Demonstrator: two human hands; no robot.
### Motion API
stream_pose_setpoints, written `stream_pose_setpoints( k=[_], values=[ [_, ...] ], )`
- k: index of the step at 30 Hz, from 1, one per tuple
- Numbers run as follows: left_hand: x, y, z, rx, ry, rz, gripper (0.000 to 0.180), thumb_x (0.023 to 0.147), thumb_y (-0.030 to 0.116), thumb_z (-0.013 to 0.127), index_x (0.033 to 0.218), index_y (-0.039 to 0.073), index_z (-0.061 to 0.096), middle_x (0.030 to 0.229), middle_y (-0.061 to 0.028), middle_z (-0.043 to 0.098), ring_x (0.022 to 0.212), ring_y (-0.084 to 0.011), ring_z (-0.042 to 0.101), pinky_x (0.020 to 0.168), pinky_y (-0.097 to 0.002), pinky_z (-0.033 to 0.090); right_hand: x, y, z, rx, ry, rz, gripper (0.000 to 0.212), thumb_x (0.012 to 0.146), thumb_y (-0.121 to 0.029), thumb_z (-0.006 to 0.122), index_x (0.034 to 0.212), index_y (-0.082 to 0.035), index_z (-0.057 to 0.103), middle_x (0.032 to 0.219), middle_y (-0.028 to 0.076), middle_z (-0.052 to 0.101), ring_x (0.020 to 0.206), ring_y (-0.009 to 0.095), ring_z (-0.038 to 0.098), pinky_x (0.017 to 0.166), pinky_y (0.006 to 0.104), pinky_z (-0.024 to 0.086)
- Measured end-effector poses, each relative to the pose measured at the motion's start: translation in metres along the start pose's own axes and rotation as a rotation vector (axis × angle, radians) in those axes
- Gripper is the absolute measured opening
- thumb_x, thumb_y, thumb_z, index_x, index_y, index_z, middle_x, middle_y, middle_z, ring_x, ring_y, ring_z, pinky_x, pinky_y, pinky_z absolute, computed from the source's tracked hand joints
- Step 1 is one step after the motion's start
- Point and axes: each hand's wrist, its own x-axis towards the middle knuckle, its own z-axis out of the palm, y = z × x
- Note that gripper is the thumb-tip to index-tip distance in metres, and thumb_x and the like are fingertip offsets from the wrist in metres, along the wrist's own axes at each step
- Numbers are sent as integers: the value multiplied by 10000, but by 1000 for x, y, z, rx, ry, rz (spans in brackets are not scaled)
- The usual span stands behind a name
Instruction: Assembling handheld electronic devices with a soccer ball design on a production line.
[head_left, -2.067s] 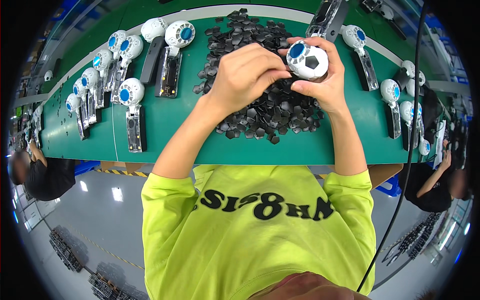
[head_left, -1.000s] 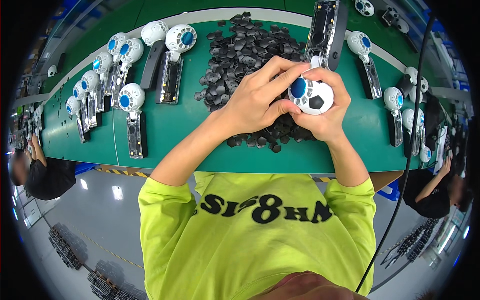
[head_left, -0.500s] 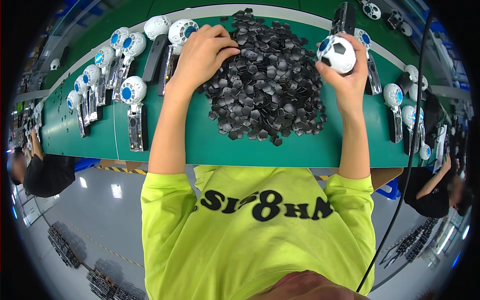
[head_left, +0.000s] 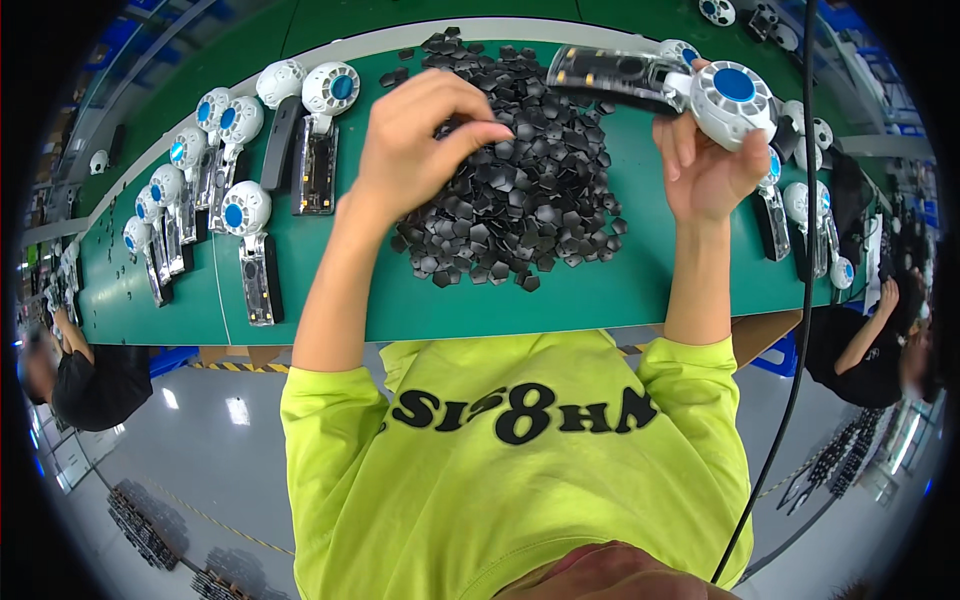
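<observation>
In my right hand (head_left: 705, 165) is a ball-headed device (head_left: 728, 105): a white vented ball with a blue disc, joined to a dark handle with clear parts that points left over the pile. My fingers and thumb grip the ball from below. My left hand (head_left: 425, 140) is over the left side of a big heap of black pentagon pieces (head_left: 530, 200). Its fingers are curled in toward the thumb; anything pinched between them is hidden or too small to name.
Similar devices stand along the left of the green table (head_left: 400, 310), among them a near one (head_left: 247, 210). More devices (head_left: 805, 205) are at the right. A black cable (head_left: 800, 330) hangs down on the right. People in black (head_left: 100, 385) sit at both sides.
My right hand has turned the device, so its blue disc faces up and its handle points left. My left hand has shifted slightly right and nearer, away from the pile's far edge.
</observation>
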Motion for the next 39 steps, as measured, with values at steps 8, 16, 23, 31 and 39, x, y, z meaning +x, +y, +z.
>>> stream_pose_setpoints(
  k=[8,16,23,31,39],
  values=[
    [23,46,24,105,209,480,177,668,9,798,789,55,678,785,8,671,675,-151,545,607,-242,460,6,-8,37,-310,308,-633,714,805,-464,697,1315,1,514,1110,142,638,800,176,653,609,237,499],
    [76,60,16,17,224,398,128,706,1,788,778,50,694,849,-15,689,705,-145,551,622,-243,464,60,-52,59,-1331,385,-405,574,811,-385,712,1182,33,580,1046,128,677,898,217,630,793,280,503],
    [95,30,-3,-109,-90,-203,458,950,172,617,1381,92,484,1212,-109,578,955,-218,562,880,-261,451,126,9,41,-1130,238,-284,541,803,-412,681,1116,25,617,997,127,678,883,210,627,788,285,505],
    [93,57,-19,81,228,153,135,728,93,808,785,47,695,896,-33,672,755,-171,578,625,-251,454,121,27,55,-807,-77,-267,643,798,-367,720,1282,9,525,1175,137,632,890,184,642,754,243,500],
    [94,62,-16,-155,269,-162,140,798,81,780,905,33,703,896,-42,634,761,-141,552,688,-270,459,115,41,96,-830,69,-437,810,761,-650,719,1213,-1,544,1078,126,637,913,205,632,801,314,514]
  ],
)
